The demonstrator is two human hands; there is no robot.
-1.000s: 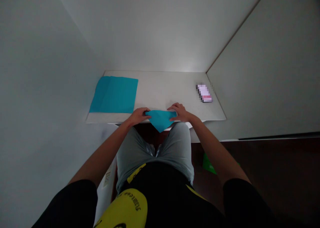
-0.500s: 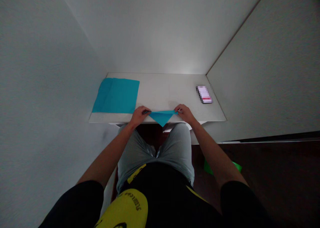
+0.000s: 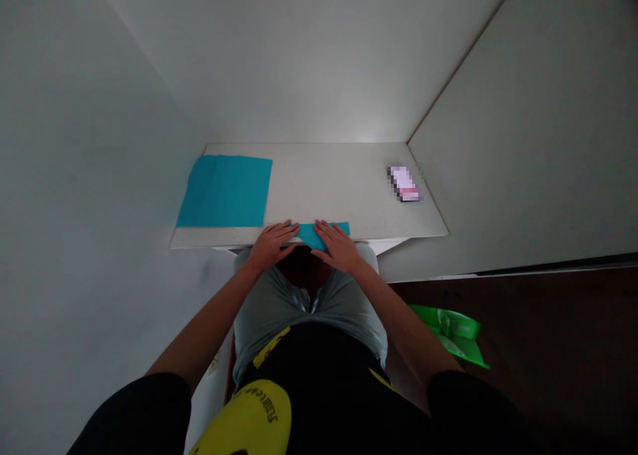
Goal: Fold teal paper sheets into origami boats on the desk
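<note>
A folded piece of blue paper (image 3: 308,233) lies along the front edge of the white table (image 3: 323,182), its pointed part hanging over the edge. My left hand (image 3: 272,245) rests with outstretched fingers on its left end. Over its right half lies my right hand (image 3: 337,244), flat, fingers extended and thumb apart. The paper's right tip shows beyond my right fingers, while parts of it are hidden under both hands. To the left, a larger blue sheet (image 3: 226,190) with a faint crease lies flat, apart from the folded piece.
A phone (image 3: 405,183) with a lit, blurred screen lies at the table's right side. Walls enclose the table at the back, left and right. A green plastic item (image 3: 451,329) sits on the dark floor to the right. My legs are under the table's front edge.
Both hands have gone from pinching the folded paper's ends to lying flat on it, my right hand shifting inward. The camera view has moved slightly, showing more of the green item.
</note>
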